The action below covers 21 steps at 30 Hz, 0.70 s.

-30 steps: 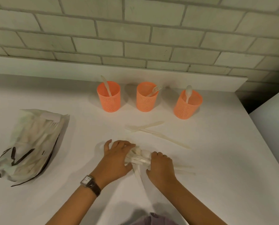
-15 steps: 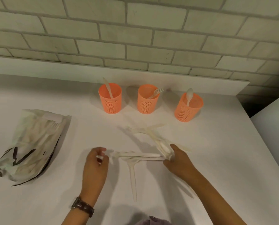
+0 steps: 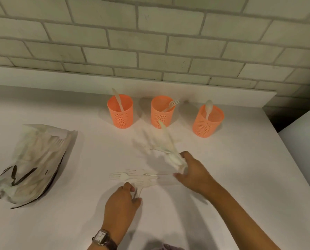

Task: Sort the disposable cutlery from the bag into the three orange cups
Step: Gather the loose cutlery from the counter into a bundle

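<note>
Three orange mesh cups stand in a row at the back: the left cup (image 3: 120, 112) holds a knife, the middle cup (image 3: 161, 112) a fork, the right cup (image 3: 207, 121) a spoon. My right hand (image 3: 194, 173) grips a blurred bunch of white cutlery (image 3: 169, 150) that points up toward the middle cup. My left hand (image 3: 122, 201) pinches the handle of a white fork (image 3: 143, 184) lying on the table. Two more forks (image 3: 129, 175) lie flat just beyond it.
A crumpled paper bag (image 3: 35, 163) with cutlery inside lies at the left. The white table (image 3: 240, 177) ends at a raised ledge under a brick wall (image 3: 150, 42). The table's right edge drops off beside a white surface (image 3: 305, 134).
Both hands parted from one bundle. My right hand lifted a bunch of cutlery up and toward the cups. My left hand moved right and took hold of a fork's handle.
</note>
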Motion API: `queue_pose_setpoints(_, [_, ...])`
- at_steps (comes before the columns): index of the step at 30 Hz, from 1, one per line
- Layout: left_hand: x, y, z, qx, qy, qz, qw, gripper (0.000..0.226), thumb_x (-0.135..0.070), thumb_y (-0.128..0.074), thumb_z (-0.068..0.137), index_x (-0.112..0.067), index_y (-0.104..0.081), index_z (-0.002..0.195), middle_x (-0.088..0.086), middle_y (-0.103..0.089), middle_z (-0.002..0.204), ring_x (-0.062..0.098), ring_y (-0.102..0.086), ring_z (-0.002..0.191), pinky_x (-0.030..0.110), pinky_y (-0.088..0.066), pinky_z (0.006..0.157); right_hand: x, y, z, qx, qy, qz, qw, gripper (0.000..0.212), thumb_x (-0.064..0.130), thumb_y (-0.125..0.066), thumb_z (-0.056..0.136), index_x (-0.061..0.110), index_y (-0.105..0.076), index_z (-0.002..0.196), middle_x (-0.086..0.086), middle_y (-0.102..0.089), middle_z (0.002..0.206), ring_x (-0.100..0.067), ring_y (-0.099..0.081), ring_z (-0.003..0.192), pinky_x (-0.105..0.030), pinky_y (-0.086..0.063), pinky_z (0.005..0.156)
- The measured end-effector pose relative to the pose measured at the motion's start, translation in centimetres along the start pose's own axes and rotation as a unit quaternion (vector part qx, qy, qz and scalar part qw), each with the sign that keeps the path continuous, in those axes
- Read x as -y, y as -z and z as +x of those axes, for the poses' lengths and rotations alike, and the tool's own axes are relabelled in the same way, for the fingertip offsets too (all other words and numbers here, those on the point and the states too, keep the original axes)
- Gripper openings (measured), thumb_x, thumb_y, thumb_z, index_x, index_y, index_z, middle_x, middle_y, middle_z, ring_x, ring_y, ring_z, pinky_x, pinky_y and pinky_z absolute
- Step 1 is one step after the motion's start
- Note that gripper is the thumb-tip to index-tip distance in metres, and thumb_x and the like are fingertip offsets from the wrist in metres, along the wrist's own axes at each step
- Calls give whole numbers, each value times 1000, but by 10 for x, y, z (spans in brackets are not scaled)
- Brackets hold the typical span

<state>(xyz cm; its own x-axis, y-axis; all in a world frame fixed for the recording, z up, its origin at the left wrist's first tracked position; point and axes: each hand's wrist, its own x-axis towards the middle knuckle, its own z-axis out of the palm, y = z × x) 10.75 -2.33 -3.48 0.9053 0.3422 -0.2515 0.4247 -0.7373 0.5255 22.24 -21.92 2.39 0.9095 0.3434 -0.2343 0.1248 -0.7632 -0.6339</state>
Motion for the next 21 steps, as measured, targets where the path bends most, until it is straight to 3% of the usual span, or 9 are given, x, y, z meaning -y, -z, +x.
queue_pose_setpoints(4, [6,8,1,8,17,-17,1000,19,-37,-63,82,-26,-55,95,-11,-51,78,9,-51,75,18,-33,65,12,-42,17,113,100,-59,987,54,22,-73,72,18,-50,121,3,-51,114,-17,-56,94,-24,-43,74])
queue_pose_setpoints(6, [6,9,1,15,19,-22,999,14,-35,-64,81,-28,-53,88,-9,-49,75,10,-51,75,18,-34,66,11,-57,23,140,123,-104,977,56,24,-74,71,15,-52,122,2,-43,117,-20,-57,93,-23,-41,71])
queue_pose_setpoints(10, [7,9,-2,11,10,-10,1000,14,-35,-61,83,-29,-48,82,-10,-49,78,8,-49,76,18,-33,66,15,-74,29,117,139,-175,968,44,30,-65,79,9,-54,116,-5,-49,116,-24,-58,94,-29,-45,74])
queue_pose_setpoints(15, [11,16,-4,16,5,5,1000,19,-32,-60,84,-31,-43,74,-12,-46,72,9,-48,73,18,-32,64,20,-85,30,72,133,-233,961,40,27,-51,87,10,-54,122,-8,-62,111,-25,-60,100,-30,-44,82])
queue_pose_setpoints(18, [27,24,-3,60,7,0,998,26,-25,-58,86,-36,-39,72,-14,-47,68,7,-51,73,13,-31,59,18,-71,24,59,85,-173,979,30,27,-55,84,10,-59,109,-4,-66,101,-23,-63,95,-24,-42,74])
queue_pose_setpoints(21, [48,37,-3,105,19,-38,994,18,-14,-51,91,-28,-57,98,-11,-55,84,6,-50,77,11,-34,64,8,-47,12,33,6,-34,999,16,25,-62,78,16,-61,91,1,-63,81,-23,-65,81,-26,-47,66])
